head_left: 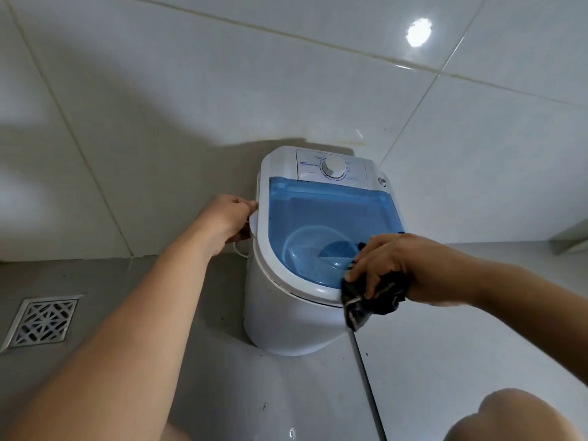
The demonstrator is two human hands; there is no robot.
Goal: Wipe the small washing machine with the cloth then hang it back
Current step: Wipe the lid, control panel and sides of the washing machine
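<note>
Pressing cloth (374,297) on washing machine (286,313) rim

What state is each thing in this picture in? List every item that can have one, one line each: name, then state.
Small washing machine: upright on the floor against the wall.
Blue lid: closed, see-through.
Dial: setting too small to read.
Cloth: bunched, pressed on the machine's front rim.
Right hand: closed around the cloth.
Left hand: fingers holding the machine's left edge.
Floor drain: grate in place.
</note>
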